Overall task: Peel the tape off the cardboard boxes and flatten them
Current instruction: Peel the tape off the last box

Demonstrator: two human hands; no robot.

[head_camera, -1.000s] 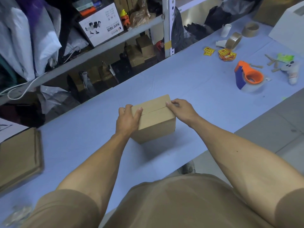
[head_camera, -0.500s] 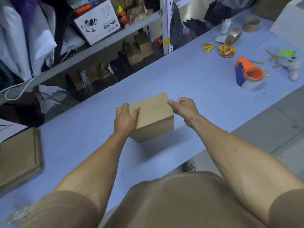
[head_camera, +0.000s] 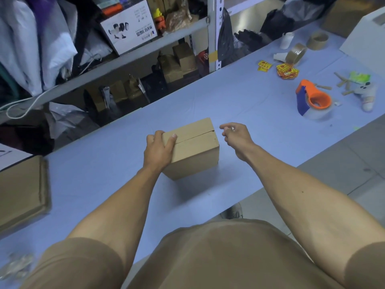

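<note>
Cluttered packing room, metal shelving (head_camera: 129, 57) behind a blue-covered table (head_camera: 239, 101). Small cardboard box (head_camera: 193, 149) sits near the table's middle, flaps closed, seam running across the top.

Left hand (head_camera: 158, 151) grips the box's left end: thumb over the top edge, fingers curled round the far side. Right hand (head_camera: 235, 135) is off the box, just beside its right end, fingertips (head_camera: 224, 127) pinched together on something small and shiny, probably a strip of clear tape (head_camera: 231, 128); too small to be sure.

Risks from here:
- Clear tape is hard to see, so leftover strips on the seam or underside could be missed; flaps then resist and the cardboard tears when flattened.
- Peeled strip likely clings to the fingers or restick on the box if it is not dropped well away.
- One-handed hold at one end: a hard pull on the far end could swing or tip the light box.
- Tape dispenser (head_camera: 312, 101) and flattened cardboard (head_camera: 20, 190) lie well apart, no interference.
</note>
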